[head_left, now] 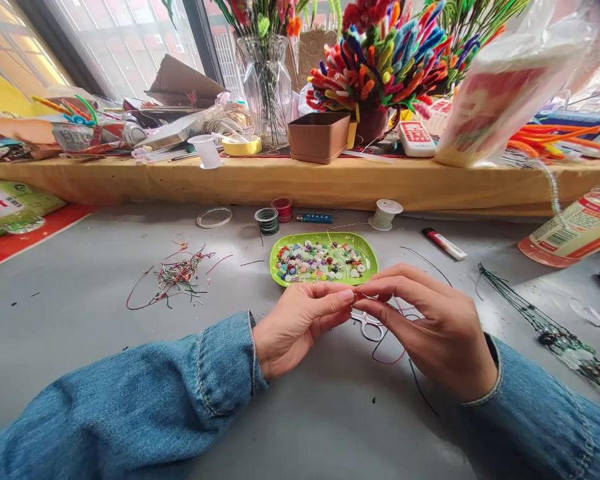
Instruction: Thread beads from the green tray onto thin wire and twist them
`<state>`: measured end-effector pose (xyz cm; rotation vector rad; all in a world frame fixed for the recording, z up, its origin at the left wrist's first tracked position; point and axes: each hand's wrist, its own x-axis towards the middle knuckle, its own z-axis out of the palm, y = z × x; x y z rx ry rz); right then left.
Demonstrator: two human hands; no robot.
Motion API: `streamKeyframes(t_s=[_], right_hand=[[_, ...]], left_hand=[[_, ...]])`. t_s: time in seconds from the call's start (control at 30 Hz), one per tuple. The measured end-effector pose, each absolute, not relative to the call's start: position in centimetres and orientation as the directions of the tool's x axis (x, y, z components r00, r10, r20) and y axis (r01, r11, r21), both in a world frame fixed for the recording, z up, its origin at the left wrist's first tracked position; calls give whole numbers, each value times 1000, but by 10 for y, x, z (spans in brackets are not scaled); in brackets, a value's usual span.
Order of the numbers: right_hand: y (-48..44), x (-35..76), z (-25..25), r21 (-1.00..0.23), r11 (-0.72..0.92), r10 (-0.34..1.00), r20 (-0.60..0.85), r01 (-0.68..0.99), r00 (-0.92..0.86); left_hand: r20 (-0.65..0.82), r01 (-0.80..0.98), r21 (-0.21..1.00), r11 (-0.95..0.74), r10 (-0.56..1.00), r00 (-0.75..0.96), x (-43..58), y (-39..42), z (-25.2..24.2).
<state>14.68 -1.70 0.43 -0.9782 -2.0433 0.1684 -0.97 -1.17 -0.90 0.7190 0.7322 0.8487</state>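
Head view: denim sleeves (227,367) reach in from 8 and 4 o'clock over a grey tabletop (300,427).
Cords (391,363): thin, red and dark, gripped at the meeting fingertips; their long axis curves off toward 5 o'clock, past the right hand, the nearer one to the loose ends.
Scissors (364,323): 5 o'clock from the fingertips, partly hidden by the right hand.
Right hand (435,327): fingers pinched on the cords, tips toward 10 o'clock; whether a bead sits there, I cannot tell.
Left hand (300,320): thumb and forefinger pinched on the same spot, tips toward 2 o'clock.
Scraps (180,277): tangled thread, 9 o'clock.
Tray (273,261): green, just beyond the hands at 11 o'clock, holding mixed beads (313,261).
Lighter (443,243): 2 o'clock.
White spool (385,215): between 12 and 1 o'clock.
Shelf (230,187): 12 o'clock, farther off, bearing a vase (265,93).
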Motion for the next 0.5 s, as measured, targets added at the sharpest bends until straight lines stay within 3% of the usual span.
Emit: streamKeyframes(t_s=[0.5], right_hand=[[-25,145,-2,-396,680,666,686,617,-294]], left_hand=[[-246,-490,775,398,905,347,-3,-25,-9]])
